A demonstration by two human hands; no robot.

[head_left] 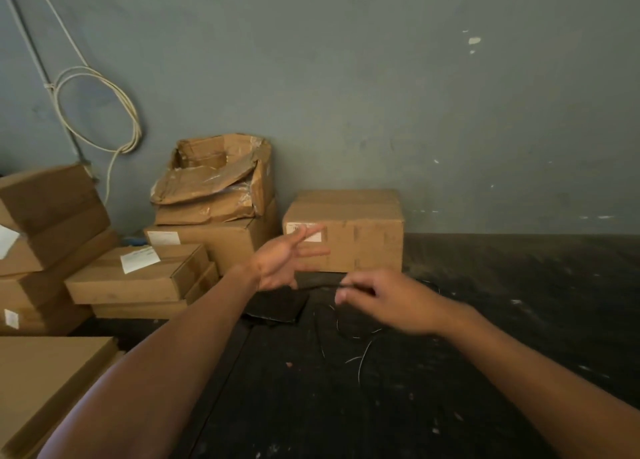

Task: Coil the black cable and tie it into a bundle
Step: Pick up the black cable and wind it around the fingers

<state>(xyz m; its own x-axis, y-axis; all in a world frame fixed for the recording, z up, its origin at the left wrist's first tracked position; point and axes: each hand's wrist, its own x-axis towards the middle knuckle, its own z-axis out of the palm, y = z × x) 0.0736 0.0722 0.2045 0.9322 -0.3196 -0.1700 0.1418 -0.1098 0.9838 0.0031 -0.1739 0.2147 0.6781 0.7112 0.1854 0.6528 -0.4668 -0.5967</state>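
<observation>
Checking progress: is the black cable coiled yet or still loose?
Loose. The cable sprawls in uneven loops on the dark table, untied; the right hand pinches one end.

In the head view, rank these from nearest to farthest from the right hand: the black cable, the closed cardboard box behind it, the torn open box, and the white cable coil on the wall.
1. black cable, at the right hand, trailing below it
2. closed cardboard box, just behind
3. torn open box, back left, atop a stack
4. white cable coil, high on the far-left wall
</observation>
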